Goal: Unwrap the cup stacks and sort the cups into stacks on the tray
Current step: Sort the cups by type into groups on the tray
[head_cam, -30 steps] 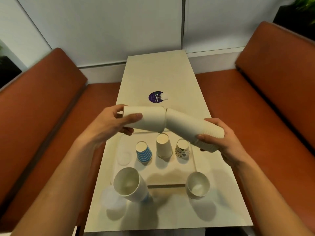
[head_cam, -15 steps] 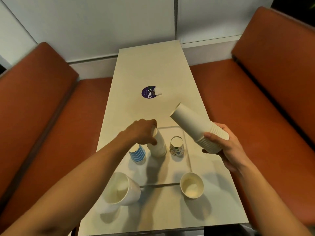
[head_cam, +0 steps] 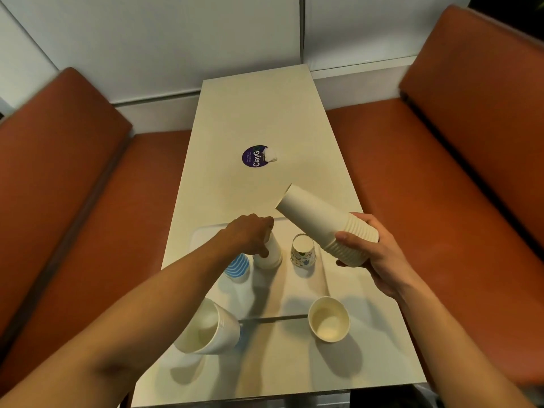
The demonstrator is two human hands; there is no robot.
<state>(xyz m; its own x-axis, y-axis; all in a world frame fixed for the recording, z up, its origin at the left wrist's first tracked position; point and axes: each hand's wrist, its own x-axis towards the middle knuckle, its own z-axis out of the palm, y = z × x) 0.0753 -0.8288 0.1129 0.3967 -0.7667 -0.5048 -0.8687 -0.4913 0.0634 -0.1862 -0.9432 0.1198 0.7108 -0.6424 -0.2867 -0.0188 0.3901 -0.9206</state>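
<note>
Down onto the tray [head_cam: 324, 275] since a second ago with the left hand [head_cam: 250, 234]: back then up in the air, drawing one white cup off the held stack [head_cam: 312, 214]; now set over the white pile [head_cam: 272, 254]. Hardly any shift in the last half second. No change in the tilt of the held stack.

Head view. Left hand gripping the white pile from above, fingers curled over its top, thumb against its near side. Right hand [head_cam: 374, 254] clasped round the ribbed rims of the held stack, thumb across the upper side, fingers underneath. Held stack in the air over the tray's right edge, tilted, base pointing up and left.

Across the tray, left to right, all upside down: striped cup [head_cam: 237, 267], partly behind the left forearm and just beside the white pile; the white pile itself; patterned cup [head_cam: 303, 251], near the pile but apart.

Nearer the camera: striped stack [head_cam: 209, 328] at the front left, leaning, mouth up, blue stripes showing low on its right side; on the tray or off it, cannot tell. Lone cup [head_cam: 328, 319] upright, mouth up, by the tray's front right corner.

Farther along the table [head_cam: 265, 113]: round purple sticker [head_cam: 253, 156] reading "ClayG", a white wad [head_cam: 271, 154] touching its right edge. Orange-brown benches [head_cam: 73, 187] on both sides.
</note>
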